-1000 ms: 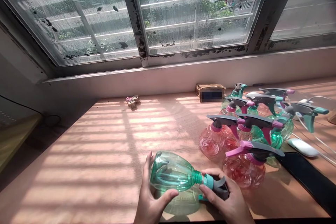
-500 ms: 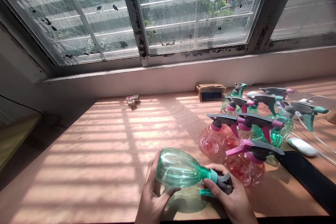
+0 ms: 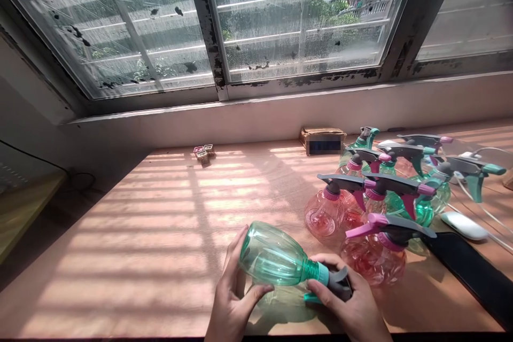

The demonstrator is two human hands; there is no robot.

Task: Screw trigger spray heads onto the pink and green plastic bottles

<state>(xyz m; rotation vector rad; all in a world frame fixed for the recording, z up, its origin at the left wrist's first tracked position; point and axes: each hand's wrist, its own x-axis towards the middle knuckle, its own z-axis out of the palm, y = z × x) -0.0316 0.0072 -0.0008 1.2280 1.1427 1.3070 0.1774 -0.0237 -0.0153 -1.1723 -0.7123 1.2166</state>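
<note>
A clear green spray bottle [image 3: 274, 256] lies on its side in the air just above the table's front part, its base to the left and its grey and teal spray head [image 3: 340, 280] to the right. My left hand [image 3: 240, 288] is curved around the base end, fingers behind it and thumb below. My right hand [image 3: 348, 299] grips the spray head and collar, thumb on the near side. Close by on the right stands a pink spray bottle [image 3: 372, 259] with a pink and grey head.
Several pink and green spray bottles [image 3: 325, 216] crowd the table's right side. Beside them are a white mouse [image 3: 464, 225], a black mat [image 3: 473, 272] and white cables. A cardboard box [image 3: 323, 141] and small cubes [image 3: 203, 155] sit toward the back, below the window.
The bottle's base has tipped slightly upward, so it slants a little more down toward the spray head. Both hands keep their hold.
</note>
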